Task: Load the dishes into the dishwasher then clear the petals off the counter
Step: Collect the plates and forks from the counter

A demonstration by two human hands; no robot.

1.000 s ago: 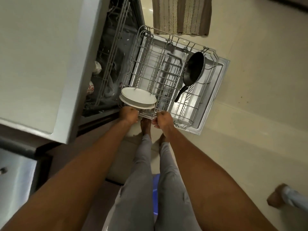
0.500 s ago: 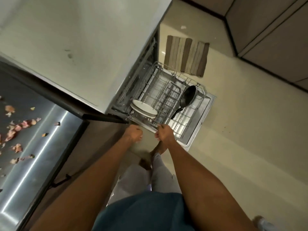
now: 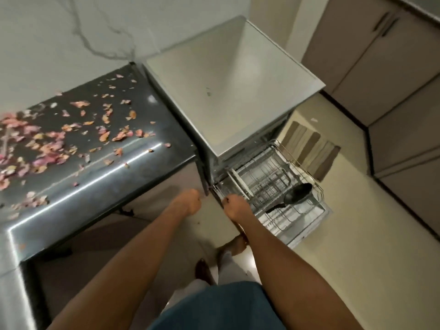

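The dishwasher [image 3: 233,91] stands open with its lower rack [image 3: 269,172] partly slid out over the lowered door [image 3: 307,225]. White plates [image 3: 240,184] stand on edge at the rack's left side. A black pan [image 3: 297,194] lies at its right. My right hand [image 3: 235,207] grips the rack's near front corner. My left hand [image 3: 189,202] is a closed fist just left of the dishwasher, apart from the rack and holding nothing. Pink and orange petals [image 3: 59,139] lie scattered over the black counter [image 3: 142,167] on the left.
A striped floor mat [image 3: 309,148] lies beyond the open door. Beige cabinets [image 3: 385,75] line the right side. My feet [image 3: 234,245] stand on the pale floor beside the door. A marbled wall rises behind the counter.
My view has risen and swung left, bringing the counter and petals into sight. The rack has slid partly back under the dishwasher top. My left hand has come off the rack.
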